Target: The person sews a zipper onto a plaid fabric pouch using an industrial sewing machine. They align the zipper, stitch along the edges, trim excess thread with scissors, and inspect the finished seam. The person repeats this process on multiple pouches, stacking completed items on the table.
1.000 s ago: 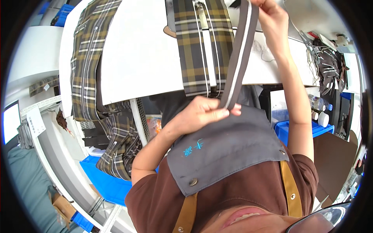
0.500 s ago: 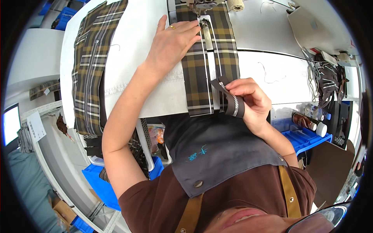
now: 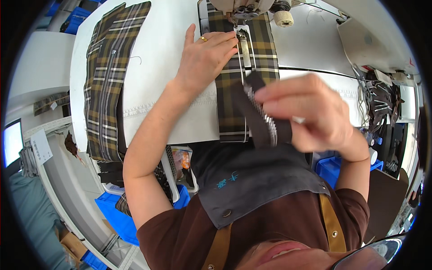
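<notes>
A plaid fabric strip (image 3: 229, 96) in brown, olive, black and white runs lengthwise under the sewing machine's presser foot (image 3: 243, 33). My left hand (image 3: 204, 56) lies flat on that strip beside the foot, fingers stretched out and a ring on one of them. Blurred by motion, my right hand (image 3: 315, 112) pinches a dark zipper (image 3: 261, 112) with silver metal teeth and lifts it above the near part of the fabric. The zipper hangs in a bend below the fingers and hides some of the plaid.
Another plaid piece with a zipper (image 3: 108, 81) lies at the table's left. The sewing machine head (image 3: 252, 6) overhangs the far side. Dark zippers (image 3: 381, 96) hang in a bundle at the right. Blue bins (image 3: 110, 211) stand below the table, and a loose thread lies near the left piece.
My right hand has risen toward the camera and moved right with the zipper, which is now raised off the fabric. My left hand stays on the strip, shifted slightly.
</notes>
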{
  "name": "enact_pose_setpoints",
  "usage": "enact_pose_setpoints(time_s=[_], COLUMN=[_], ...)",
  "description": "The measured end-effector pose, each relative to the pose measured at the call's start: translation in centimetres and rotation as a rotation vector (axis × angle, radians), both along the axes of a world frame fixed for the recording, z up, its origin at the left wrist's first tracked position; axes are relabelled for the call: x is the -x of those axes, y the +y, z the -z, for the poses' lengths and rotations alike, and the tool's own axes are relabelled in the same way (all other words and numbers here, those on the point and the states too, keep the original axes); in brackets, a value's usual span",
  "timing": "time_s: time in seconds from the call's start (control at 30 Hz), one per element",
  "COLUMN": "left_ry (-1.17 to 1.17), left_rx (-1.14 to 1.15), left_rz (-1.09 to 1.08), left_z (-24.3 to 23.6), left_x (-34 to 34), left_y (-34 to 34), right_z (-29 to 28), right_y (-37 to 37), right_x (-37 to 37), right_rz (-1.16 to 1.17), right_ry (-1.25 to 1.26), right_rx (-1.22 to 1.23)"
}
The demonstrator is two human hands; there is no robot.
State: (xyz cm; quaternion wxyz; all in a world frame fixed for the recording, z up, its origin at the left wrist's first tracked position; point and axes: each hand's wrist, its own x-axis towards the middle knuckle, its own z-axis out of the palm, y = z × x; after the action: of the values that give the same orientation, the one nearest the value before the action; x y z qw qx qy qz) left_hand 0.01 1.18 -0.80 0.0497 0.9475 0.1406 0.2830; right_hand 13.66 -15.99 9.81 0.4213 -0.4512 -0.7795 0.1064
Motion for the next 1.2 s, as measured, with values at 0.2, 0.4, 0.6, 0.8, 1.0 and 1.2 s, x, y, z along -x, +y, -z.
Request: enact_pose_setpoints(time_s=[0.2, 0.4, 0.6, 0.8, 1.0, 1.2], left_ry=[0.029, 0.035, 0.005, 0.025, 0.021, 0.056], left_rx=[0.074, 0.081, 0.012, 0.044, 0.153, 0.047], left_rz=[0.013, 0.009, 0.024, 0.008, -0.021, -0.022], left_z=[-0.6, -0.3, -0.3, -0.4, -0.7, -0.6], left_x=[0.1, 0.2, 0.1, 0.1, 0.1, 0.0], left_y=[-0.3, -0.3, 0.0, -0.1, -0.3, -0.3], right_z=[3.2, 3.2, 8.4, 9.1, 9.4, 9.5], right_y=[0.7, 1.0, 5.8, 6.2, 6.4, 6.6], right_x=[-0.8, 0.9, -3.5, -3.7, -3.7, -3.9], right_rz=[0.036, -0.059, 0.265, 0.267, 0.270, 0.289], right_ry=[0.101, 0.014, -0.098, -0.111, -0.113, -0.258], right_rx=[0.017, -0.088, -0.023, -0.047, -0.025, -0.068])
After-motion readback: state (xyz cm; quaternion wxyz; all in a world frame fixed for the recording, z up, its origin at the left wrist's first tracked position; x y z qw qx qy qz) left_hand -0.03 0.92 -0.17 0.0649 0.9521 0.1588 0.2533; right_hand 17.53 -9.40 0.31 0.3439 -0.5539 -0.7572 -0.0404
